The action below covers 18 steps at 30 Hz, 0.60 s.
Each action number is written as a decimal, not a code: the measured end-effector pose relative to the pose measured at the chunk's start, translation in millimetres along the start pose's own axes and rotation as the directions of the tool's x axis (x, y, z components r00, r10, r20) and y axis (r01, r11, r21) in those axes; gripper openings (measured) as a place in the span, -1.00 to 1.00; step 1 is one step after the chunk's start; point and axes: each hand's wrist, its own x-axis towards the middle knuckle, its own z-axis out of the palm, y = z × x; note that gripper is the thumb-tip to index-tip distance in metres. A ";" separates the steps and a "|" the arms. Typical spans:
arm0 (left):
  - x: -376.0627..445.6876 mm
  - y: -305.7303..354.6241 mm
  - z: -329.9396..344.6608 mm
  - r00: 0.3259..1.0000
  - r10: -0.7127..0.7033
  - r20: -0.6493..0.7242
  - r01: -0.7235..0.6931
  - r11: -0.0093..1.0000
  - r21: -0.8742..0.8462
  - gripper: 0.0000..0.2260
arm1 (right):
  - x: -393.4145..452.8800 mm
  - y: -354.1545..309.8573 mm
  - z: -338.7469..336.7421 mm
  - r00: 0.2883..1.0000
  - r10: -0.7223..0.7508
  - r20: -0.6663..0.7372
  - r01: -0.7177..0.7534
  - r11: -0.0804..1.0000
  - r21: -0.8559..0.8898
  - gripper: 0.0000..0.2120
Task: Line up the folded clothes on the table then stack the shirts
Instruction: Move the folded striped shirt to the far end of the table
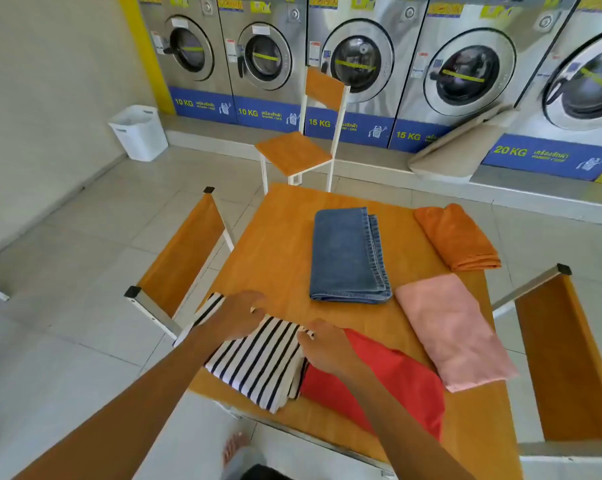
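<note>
Hands (pixel 244 317) (pixel 327 348) are both gripping the striped shirt (pixel 258 362), so we're lining it up beside the red one (pixel 379 386), probably stacking next.

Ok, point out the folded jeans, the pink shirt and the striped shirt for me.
folded jeans (pixel 348 254): head view, middle of the top denim layer.
pink shirt (pixel 451 330): head view, centre of the folded fabric.
striped shirt (pixel 258 365): head view, striped area between the hands.

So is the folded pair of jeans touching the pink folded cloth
Apart. The head view shows a thin strip of bare table between the jeans and the pink cloth, narrowest at the jeans' near right corner.
</note>
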 end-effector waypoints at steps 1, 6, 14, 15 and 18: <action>2.9 -8.9 -0.4 0.999 0.010 -0.049 -0.010 1.000 -0.006 -0.61 | 4.9 2.2 6.8 0.996 0.091 -0.003 -0.091 0.996 0.003 -0.69; 21.1 -74.6 1.1 0.960 -0.209 -0.188 0.206 0.978 -0.035 -0.53 | 14.5 0.6 34.9 0.937 0.348 0.019 -0.348 0.938 -0.008 -0.49; 36.4 -131.9 -7.4 0.954 -0.228 -0.195 0.243 0.968 0.058 -0.42 | 25.7 -14.6 82.5 0.830 0.524 -0.189 -0.540 0.841 -0.039 -0.17; 38.6 -136.5 -7.8 0.959 -0.220 -0.179 0.235 0.970 0.068 -0.41 | 25.0 -17.6 87.6 0.812 0.534 -0.234 -0.552 0.834 -0.015 -0.22; 45.4 -149.6 -11.7 0.973 -0.212 -0.095 0.221 0.971 0.097 -0.32 | 21.1 -25.7 98.7 0.748 0.578 -0.326 -0.590 0.804 0.071 -0.29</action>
